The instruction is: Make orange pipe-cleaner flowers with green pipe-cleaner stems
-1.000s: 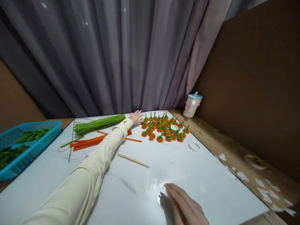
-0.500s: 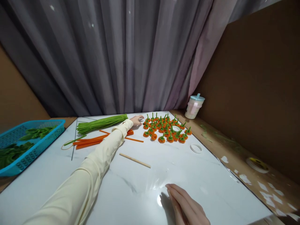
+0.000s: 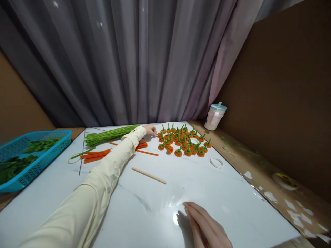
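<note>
My left hand (image 3: pixel 150 130) reaches out to the far side of the table, its fingers drawn together at the left edge of a group of small orange pumpkin-like pieces with green stems (image 3: pixel 178 140). What its fingertips hold, if anything, is too small to make out. At the near edge, my right hand (image 3: pixel 208 225) is low over the table with fingers pressed together, and nothing shows in them. A bundle of green pipe cleaners (image 3: pixel 111 135) lies left of my left hand. Orange pipe cleaners (image 3: pixel 97 156) lie partly under my cream sleeve.
A thin wooden stick (image 3: pixel 149 175) lies mid-table. White rings lie among the orange pieces and beside them (image 3: pixel 216 163). A blue basket (image 3: pixel 33 172) with green leafy pieces stands left. Beyond the right edge are a lidded cup (image 3: pixel 215 117), a tape roll (image 3: pixel 284 181) and paper scraps.
My left hand's fingers have closed together beside the leftmost orange pieces, from a spread pose. My right hand has stayed in place.
</note>
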`<state>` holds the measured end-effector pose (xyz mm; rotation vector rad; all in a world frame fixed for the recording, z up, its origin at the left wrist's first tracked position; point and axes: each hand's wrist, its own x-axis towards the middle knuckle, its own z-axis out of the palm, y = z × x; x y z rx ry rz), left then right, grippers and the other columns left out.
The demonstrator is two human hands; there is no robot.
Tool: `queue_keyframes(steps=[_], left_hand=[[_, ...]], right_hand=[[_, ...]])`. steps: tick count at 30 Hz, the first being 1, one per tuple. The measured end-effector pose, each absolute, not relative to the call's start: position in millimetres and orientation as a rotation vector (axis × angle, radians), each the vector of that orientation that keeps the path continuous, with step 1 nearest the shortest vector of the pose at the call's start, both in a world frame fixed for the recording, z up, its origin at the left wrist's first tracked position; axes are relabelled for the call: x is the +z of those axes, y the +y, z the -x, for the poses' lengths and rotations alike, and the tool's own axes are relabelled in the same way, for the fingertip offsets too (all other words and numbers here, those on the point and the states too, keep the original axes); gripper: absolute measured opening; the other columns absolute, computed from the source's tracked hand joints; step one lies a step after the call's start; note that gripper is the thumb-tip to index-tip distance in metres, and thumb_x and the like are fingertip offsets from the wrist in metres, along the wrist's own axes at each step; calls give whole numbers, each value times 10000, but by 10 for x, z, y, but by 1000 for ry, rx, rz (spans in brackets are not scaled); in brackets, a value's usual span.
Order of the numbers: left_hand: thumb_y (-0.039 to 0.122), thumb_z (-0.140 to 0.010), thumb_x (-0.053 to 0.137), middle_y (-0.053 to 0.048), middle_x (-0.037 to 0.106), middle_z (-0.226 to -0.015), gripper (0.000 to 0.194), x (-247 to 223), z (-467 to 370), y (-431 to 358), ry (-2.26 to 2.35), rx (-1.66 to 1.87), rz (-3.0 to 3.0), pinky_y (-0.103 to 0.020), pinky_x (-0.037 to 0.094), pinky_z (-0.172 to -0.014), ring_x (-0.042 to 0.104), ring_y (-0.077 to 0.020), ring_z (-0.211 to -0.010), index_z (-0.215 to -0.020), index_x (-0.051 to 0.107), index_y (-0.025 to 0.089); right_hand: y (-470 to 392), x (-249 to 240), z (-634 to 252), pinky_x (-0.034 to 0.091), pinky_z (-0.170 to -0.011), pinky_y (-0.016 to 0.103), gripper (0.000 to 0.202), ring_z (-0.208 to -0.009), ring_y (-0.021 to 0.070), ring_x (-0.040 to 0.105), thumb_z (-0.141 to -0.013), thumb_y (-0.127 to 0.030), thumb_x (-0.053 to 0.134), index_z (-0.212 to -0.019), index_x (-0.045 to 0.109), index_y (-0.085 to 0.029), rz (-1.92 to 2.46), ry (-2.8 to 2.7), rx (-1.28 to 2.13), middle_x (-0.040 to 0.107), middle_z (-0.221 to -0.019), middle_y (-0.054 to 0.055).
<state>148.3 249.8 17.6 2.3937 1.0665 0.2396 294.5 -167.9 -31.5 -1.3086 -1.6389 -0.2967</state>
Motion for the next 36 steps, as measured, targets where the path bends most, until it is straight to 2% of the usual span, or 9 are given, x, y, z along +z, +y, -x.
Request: queue_keyframes(steps=[4, 9, 14, 20, 23, 28, 36], left_hand=[[319, -886, 520, -43, 623, -924, 223, 241, -1248, 2473, 1125, 124, -2300, -323, 513, -730, 605, -146, -798, -945, 599, 119], [310, -871, 544, -7, 608, -756, 209, 294, -945, 2269, 1095, 168, -2188, -271, 499, -631, 583, -108, -646, -876, 585, 105], [336, -719, 690, 33, 607, -555, 282, 414, -867, 1943, 967, 287, -2076, -218, 434, -584, 574, -108, -550, -870, 553, 141], [437, -711, 667, 12, 611, -587, 357, 584, -1073, 1231, 704, 337, -1943, -251, 453, -631, 587, -117, -573, -898, 577, 145], [459, -689, 689, 12, 593, -573, 383, 629, -1155, 827, 538, 284, -1824, -243, 435, -570, 570, -111, -534, -882, 593, 141], [443, -673, 717, 61, 520, -491, 345, 663, -1223, 358, 473, 240, -1568, -190, 356, -461, 443, -44, -416, -802, 596, 146], [368, -637, 775, -24, 665, -689, 403, 715, -1234, 157, 435, 167, -1342, -216, 461, -567, 583, -78, -528, -889, 586, 118]], right_hand=[[-1675, -320, -2980, 583, -662, 266, 204, -833, 211, 687, -823, -157, 546, -978, 673, -190, 1307, -1657, -317, 709, -936, 66], [-1644, -339, -3055, 587, -652, 245, 226, -824, 206, 691, -805, -146, 560, -1009, 654, -171, 1264, -1777, -374, 707, -950, 73], [-1630, -343, -3071, 584, -668, 239, 221, -833, 199, 688, -814, -150, 554, -1020, 634, -160, 1271, -1824, -397, 701, -963, 83], [-1640, -345, -3073, 584, -666, 241, 219, -843, 201, 685, -817, -151, 551, -1019, 634, -159, 1279, -1836, -358, 694, -981, 81], [-1642, -335, -3065, 585, -661, 247, 217, -841, 208, 686, -815, -149, 552, -1013, 639, -160, 1281, -1817, -339, 696, -976, 82], [-1641, -297, -3046, 576, -686, 234, 217, -848, 197, 684, -827, -137, 527, -1017, 629, -161, 1282, -1824, -332, 701, -957, 75], [-1660, -271, -3019, 554, -735, 248, 242, -888, 186, 668, -839, -89, 493, -1048, 590, -162, 1290, -1829, -286, 692, -963, 77]])
